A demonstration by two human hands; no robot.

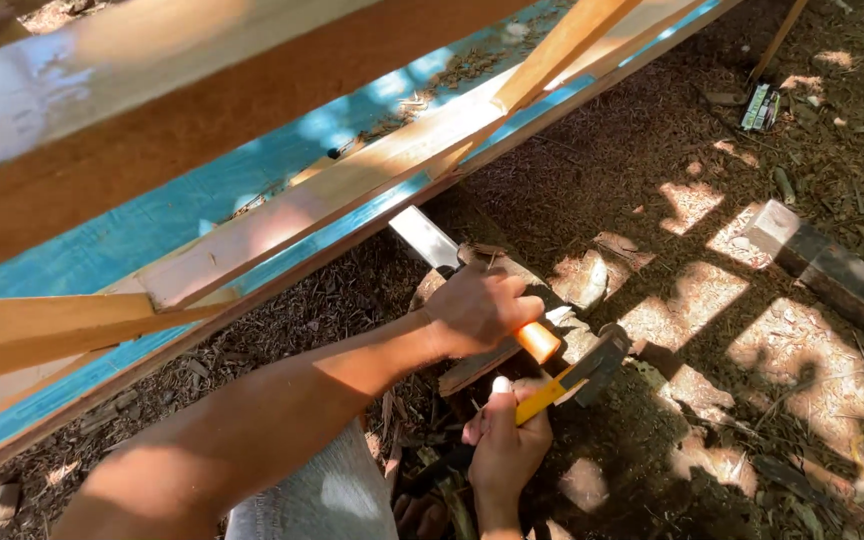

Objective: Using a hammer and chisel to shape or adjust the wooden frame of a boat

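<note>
Head view: yellow-handled steel hammer (574,378), orange-handled blade (472,276).

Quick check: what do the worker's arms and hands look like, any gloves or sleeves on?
Both hands, left and right, are bare: no gloves, rings or watch visible. The left forearm is bare with no sleeve. Only the wrist of the right arm shows.

left hand (477,308) on chisel (472,275) | right hand (505,445) with hammer (572,375) below | frame (282,215) above
</note>
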